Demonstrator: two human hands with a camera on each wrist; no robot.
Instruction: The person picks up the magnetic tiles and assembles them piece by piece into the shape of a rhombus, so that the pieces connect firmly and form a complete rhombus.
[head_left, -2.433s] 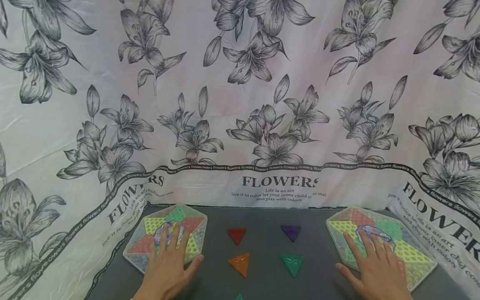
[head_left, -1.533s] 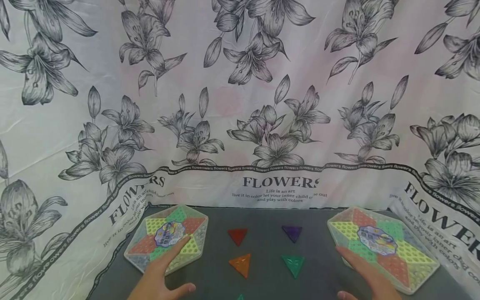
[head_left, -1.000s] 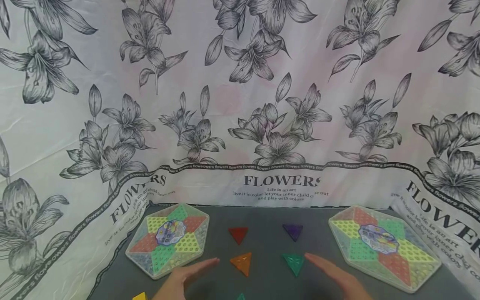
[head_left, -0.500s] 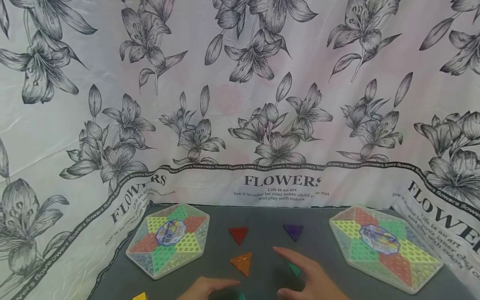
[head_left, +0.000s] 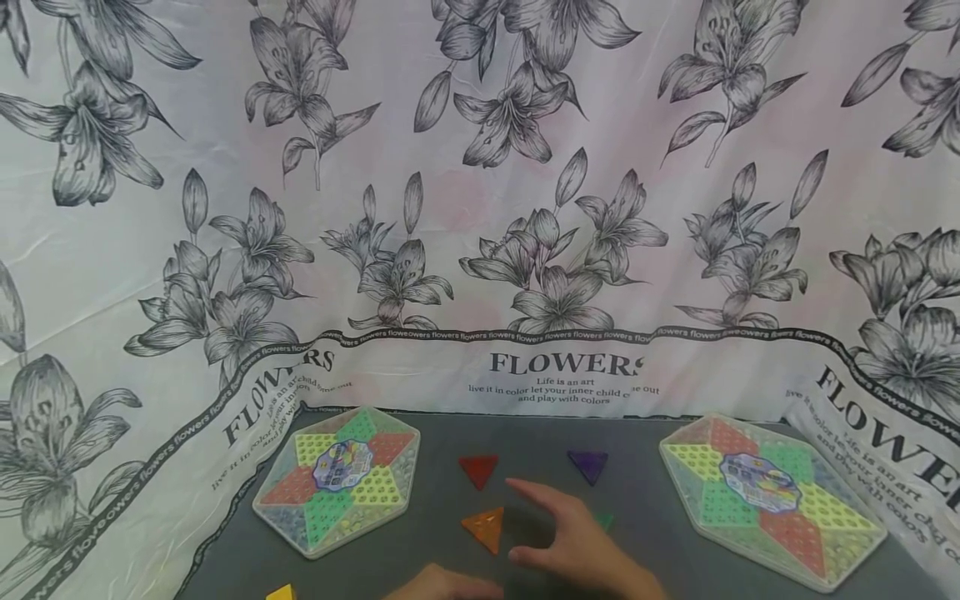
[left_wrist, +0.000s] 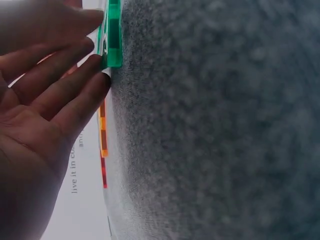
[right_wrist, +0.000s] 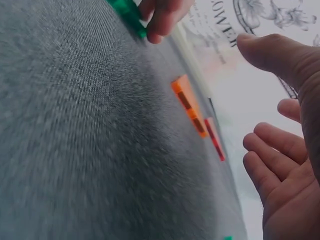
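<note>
My left hand [head_left: 446,585] is low at the bottom edge of the head view, its fingers fairly straight. In the left wrist view its fingertips lie at the edge of a green translucent triangular tile [left_wrist: 115,37]; whether they press it is unclear. In the right wrist view, the left fingers also meet this green tile [right_wrist: 129,17]. My right hand [head_left: 577,542] hovers right of an orange triangular tile [head_left: 486,528], thumb and fingers spread, nothing held. Beyond are a red triangular tile [head_left: 477,470] and a purple one [head_left: 587,466]. The right hand partly hides another green tile [head_left: 604,521].
Two clear hexagonal game boxes with coloured star boards lie on the dark tabletop [head_left: 536,433], a left box [head_left: 337,483] and a right box [head_left: 772,500]. A yellow piece [head_left: 281,592] shows at the bottom left. A flower-printed curtain [head_left: 480,208] hangs behind.
Both hands have left the boxes and come inward. The right hand moved left across the right-hand green tile toward the orange one; the left hand moved right and down to the front green tile.
</note>
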